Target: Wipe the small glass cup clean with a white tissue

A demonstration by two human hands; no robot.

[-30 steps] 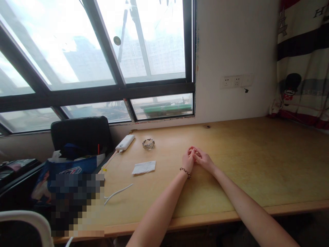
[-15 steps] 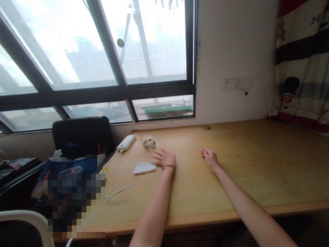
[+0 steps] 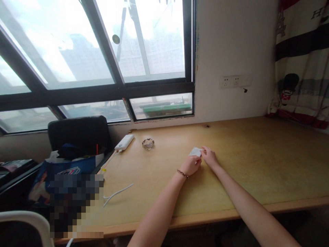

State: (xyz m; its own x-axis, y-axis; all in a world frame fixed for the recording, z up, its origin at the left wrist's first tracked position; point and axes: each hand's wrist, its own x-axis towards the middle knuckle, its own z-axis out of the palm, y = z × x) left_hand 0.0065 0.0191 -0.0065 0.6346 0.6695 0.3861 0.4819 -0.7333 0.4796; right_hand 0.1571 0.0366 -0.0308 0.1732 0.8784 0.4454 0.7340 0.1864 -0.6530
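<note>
A white tissue (image 3: 195,152) is between my two hands near the middle of the table. My left hand (image 3: 191,164), with a dark bracelet at the wrist, is closed on its near edge. At the tissue's right edge is my right hand (image 3: 209,157), its fingers bent together and touching it; its fingertips are small in view. To the left, a silvery openwork ring-shaped object (image 3: 148,144) lies on the tabletop, apart from both hands.
A white power bank (image 3: 124,142) with a cable (image 3: 118,192) lies at the left side of the wooden table (image 3: 257,154). Beyond that edge are a black chair (image 3: 79,132) and a blue bag (image 3: 69,168). Window and wall stand behind.
My left hand has moved right, and the tissue has gone with it from the left part of the table to my right hand. The left fingers, spread before, are now closed.
</note>
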